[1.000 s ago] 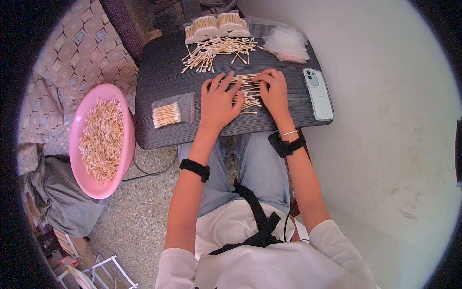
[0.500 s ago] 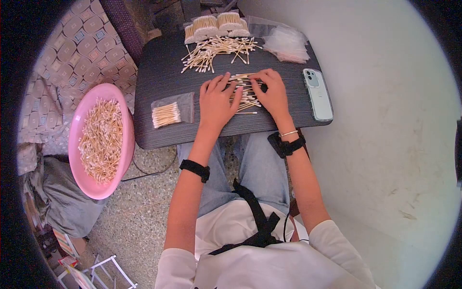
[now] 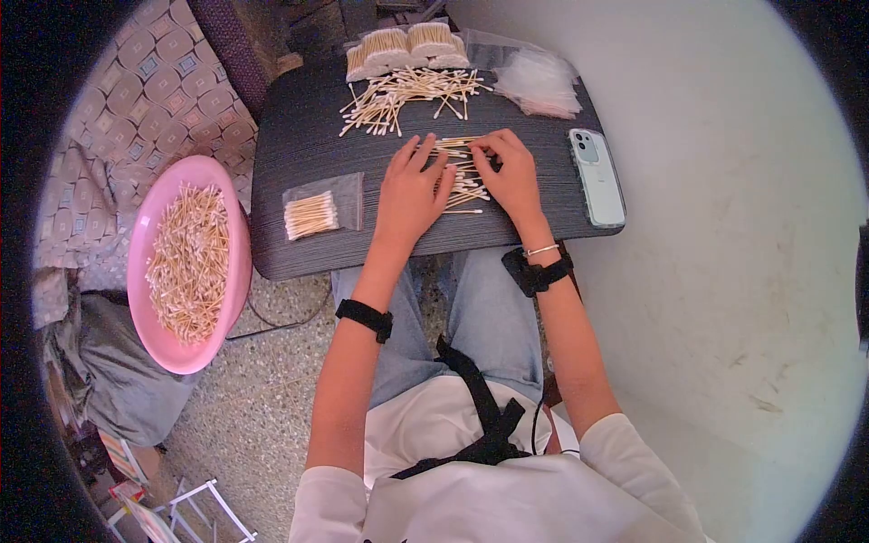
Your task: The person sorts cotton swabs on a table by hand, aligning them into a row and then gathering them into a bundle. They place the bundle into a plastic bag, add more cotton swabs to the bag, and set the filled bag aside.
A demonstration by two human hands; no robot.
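Observation:
A loose row of wooden cotton swabs (image 3: 464,185) lies on the dark table between my two hands, partly covered by them. My left hand (image 3: 412,195) rests at its left side, fingers spread and thumb against the swabs. At the right ends of the upper swabs, my right hand (image 3: 511,176) is curled, with thumb and fingertips pinched on a few of them. A clear zip bag (image 3: 348,199) holding a bundle of swabs (image 3: 310,215) lies left of my left hand. Beyond my hands is a scattered pile of swabs (image 3: 407,90).
Packed swab bundles (image 3: 407,45) are stacked at the table's far edge, beside a pile of clear plastic bags (image 3: 539,81). A phone (image 3: 597,176) lies near the right edge. Left of the table (image 3: 290,258) stands a pink basin (image 3: 145,308) full of swabs (image 3: 190,262).
My left hand has shifted slightly and its fingers have spread a little. My right hand stays nearly in place at the swabs' right ends.

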